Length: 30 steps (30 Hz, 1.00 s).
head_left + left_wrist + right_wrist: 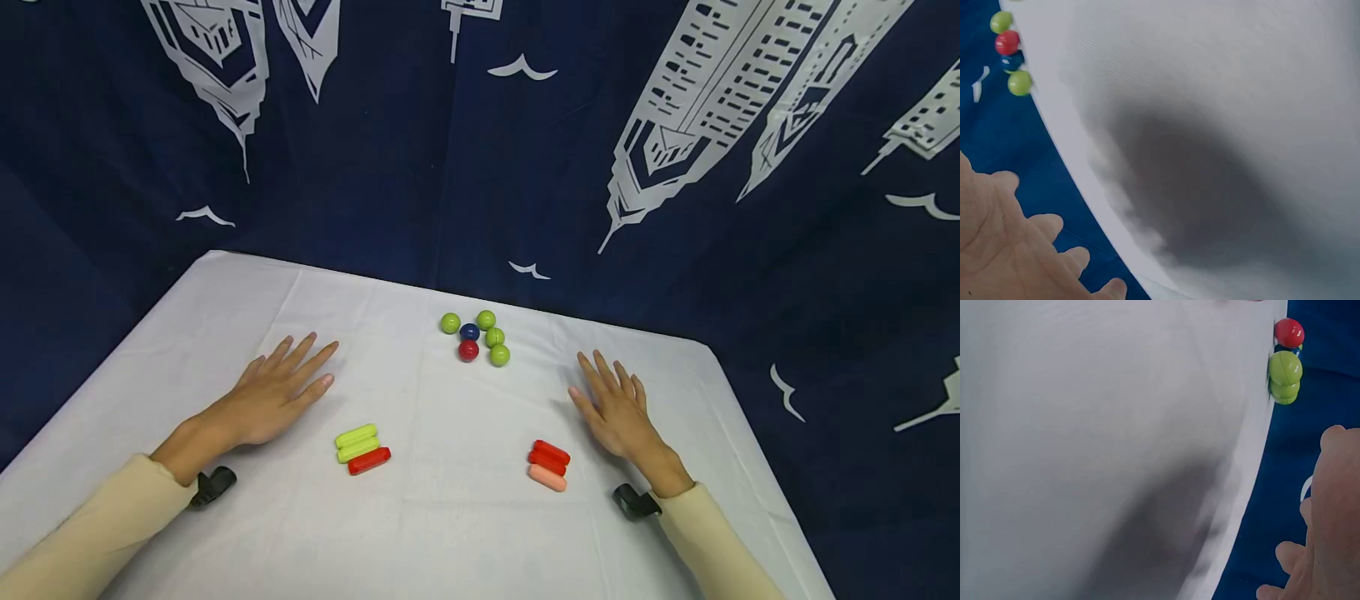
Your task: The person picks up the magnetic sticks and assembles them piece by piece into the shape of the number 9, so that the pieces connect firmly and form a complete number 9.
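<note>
My left hand (272, 398) hovers palm down over the white table with fingers spread, holding nothing. To its lower right lie two lime-green ribbed sticks (357, 442) and a red stick (369, 461), side by side. My right hand (617, 417) hovers likewise on the other side, fingers straight and apart. Left of it and nearer to me lie two red sticks (549, 457) touching a salmon-pink stick (547, 477). Between the hands, farther back, several shiny green balls (499, 356) cluster with a red ball (468, 350) and a dark blue ball (469, 332).
A white cloth covers the table (450, 550), whose far edge runs just behind the balls. Beyond it hangs a navy curtain (375, 192) with white building and bird prints. Each wrist wears a small black camera, one seen by the left sleeve (213, 486), one by the right (634, 502).
</note>
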Motion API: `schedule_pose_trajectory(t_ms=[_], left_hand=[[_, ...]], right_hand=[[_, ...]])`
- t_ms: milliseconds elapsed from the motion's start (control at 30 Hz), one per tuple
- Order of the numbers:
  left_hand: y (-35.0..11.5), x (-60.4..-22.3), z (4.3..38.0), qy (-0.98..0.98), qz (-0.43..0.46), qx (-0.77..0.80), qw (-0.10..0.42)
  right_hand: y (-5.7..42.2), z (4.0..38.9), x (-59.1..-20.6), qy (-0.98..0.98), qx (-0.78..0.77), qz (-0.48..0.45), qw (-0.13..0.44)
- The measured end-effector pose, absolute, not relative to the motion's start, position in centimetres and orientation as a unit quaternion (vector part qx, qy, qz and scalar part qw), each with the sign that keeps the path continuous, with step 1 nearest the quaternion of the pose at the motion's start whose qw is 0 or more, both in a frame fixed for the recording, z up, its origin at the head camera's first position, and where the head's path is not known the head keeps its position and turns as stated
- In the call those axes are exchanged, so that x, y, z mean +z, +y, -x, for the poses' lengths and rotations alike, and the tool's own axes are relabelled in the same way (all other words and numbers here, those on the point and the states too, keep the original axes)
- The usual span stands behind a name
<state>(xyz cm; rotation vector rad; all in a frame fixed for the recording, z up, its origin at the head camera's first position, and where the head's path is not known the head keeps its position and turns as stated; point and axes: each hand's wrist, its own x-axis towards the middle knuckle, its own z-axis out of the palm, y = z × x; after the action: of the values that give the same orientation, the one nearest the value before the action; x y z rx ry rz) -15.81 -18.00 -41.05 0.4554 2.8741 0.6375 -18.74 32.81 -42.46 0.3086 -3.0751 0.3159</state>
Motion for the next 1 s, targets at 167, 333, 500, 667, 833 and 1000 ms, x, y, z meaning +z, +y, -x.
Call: schedule_pose_trajectory(t_ms=[167,333,500,667,833,1000], left_hand=[[-16.9,-40.8,14.9,0.948,-0.166,0.256,0.093],[-16.2,-40.9,14.4,0.921,-0.182,0.323,0.117],[-16.2,-41.1,14.3,0.883,-0.200,0.393,0.160],[-16.3,-41.3,14.8,0.861,-0.221,0.421,0.179],[-16.7,-41.6,14.7,0.837,-0.225,0.455,0.207],[-16.9,-42.3,14.5,0.805,-0.237,0.496,0.222]], right_hand=[[31.8,19.2,-42.2,-0.987,0.116,-0.114,0.010],[30.7,19.7,-42.3,-0.982,0.132,-0.133,0.005],[29.6,20.0,-42.2,-0.977,0.154,-0.150,0.001],[28.6,20.4,-41.8,-0.970,0.176,-0.169,-0.016],[27.6,21.0,-41.3,-0.961,0.203,-0.181,-0.053],[26.5,21.9,-40.9,-0.940,0.266,-0.194,-0.094]])
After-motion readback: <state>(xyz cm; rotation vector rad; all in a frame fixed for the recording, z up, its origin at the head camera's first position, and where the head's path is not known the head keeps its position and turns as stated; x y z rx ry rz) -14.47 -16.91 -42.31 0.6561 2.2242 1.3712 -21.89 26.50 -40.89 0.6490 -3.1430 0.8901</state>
